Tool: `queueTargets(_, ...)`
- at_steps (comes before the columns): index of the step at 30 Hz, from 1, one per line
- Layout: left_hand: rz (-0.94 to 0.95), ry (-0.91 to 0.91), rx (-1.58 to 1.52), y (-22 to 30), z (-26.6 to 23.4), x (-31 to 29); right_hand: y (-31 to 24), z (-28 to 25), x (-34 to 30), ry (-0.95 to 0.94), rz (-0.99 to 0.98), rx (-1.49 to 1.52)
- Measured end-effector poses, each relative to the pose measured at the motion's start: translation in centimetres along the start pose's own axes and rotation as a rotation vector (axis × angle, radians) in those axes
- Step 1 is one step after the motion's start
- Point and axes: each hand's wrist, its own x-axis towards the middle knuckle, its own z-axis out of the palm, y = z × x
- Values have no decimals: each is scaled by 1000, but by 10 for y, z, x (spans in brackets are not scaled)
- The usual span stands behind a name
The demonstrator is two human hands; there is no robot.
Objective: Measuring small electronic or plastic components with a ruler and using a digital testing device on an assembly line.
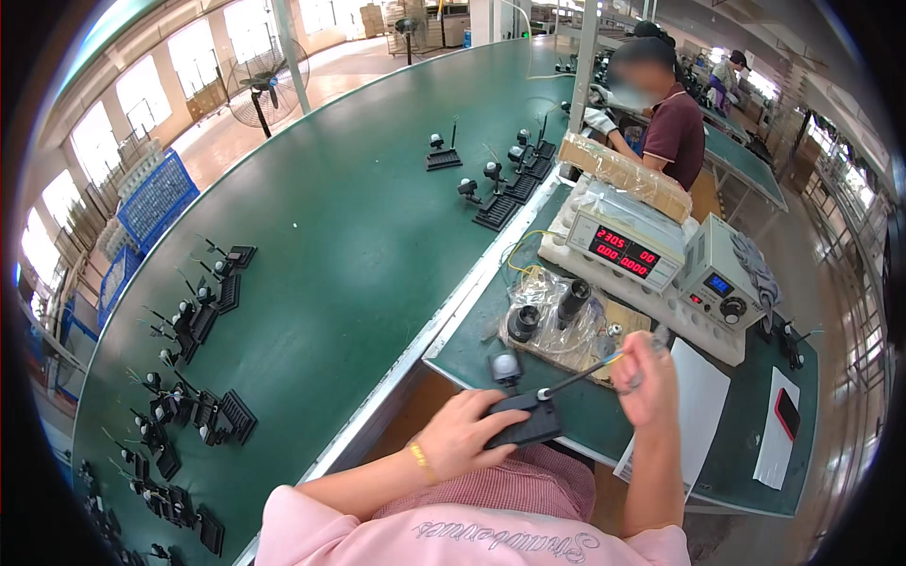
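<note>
A black floodlight (530,426) with a white-domed sensor (506,366) is at the front edge of the bench, just before my body. My left hand (462,434) grips its housing from the left, fingers over the top. Out of the housing a black cable (578,375) runs up to the right, ending in thin coloured wires. My right hand (645,377) pinches the cable by this wire end, raised above the bench. Something greyish shows at those fingertips, too blurred to name.
Behind the lamp, two black cylinders (573,300) stand on clear plastic. Two metering boxes with lit displays (623,250) (722,288) stand beyond. White paper (694,406) and a red-edged phone (786,415) lie right. A green conveyor (349,236) carries several similar floodlights (226,415). A co-worker (672,123) works farther off.
</note>
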Motion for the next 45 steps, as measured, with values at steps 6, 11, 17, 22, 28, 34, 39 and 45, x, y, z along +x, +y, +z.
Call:
queueTargets(6, -507, 219, 335, -24, -56, -91, 31, 9, 15, 96, -40, 269)
queueTargets(11, -973, 431, 590, -58, -88, -246, 54, -5, 8, 127, 120, 81)
queueTargets(17, -1046, 518, 927, -56, -104, -289, 84, -28, -9, 165, 196, -76)
queueTargets(22, -671, 502, 593, -108, -77, -133, 100, -43, -35, 100, 125, -504)
queueTargets(28, -357, 349, 184, -217, -24, 78, 110, -39, -50, -17, -51, -900)
queueTargets(34, -417, 352, 242, -312, 13, 198, 106, -30, -49, 23, -93, -998)
queueTargets(39, -593, 295, 241, -316, 34, 257, 108, -34, -50, -11, -105, -1092)
queueTargets(45, -707, 233, 439, -310, 41, 280, 106, -32, -47, -69, -66, -1107)
